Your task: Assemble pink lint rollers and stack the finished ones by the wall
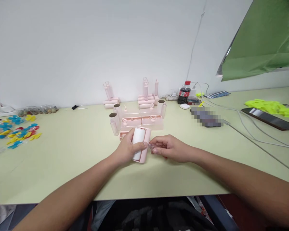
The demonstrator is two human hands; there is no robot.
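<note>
My left hand (128, 146) grips a pink case with a white roll (139, 141) in it, tilted above the table. My right hand (170, 148) is close on its right side, thumb and fingers pinching a small clear pinkish piece (151, 147) by the case's edge. Whether that piece is joined to the case, I cannot tell. Just beyond my hands lie open pink cases (152, 119) with heart-shaped loops inside. Cardboard-cored rolls (113, 120) stand beside them. Part of another pink case (122, 135) shows behind my left hand.
Pink cases with upright heart-topped handles (146, 102) stand along the wall. At the back right are a cola bottle (184, 93), a white box (184, 106) and cables (240, 120). A phone (267, 118) lies far right. Colourful plastic pieces (21, 130) cover the left side.
</note>
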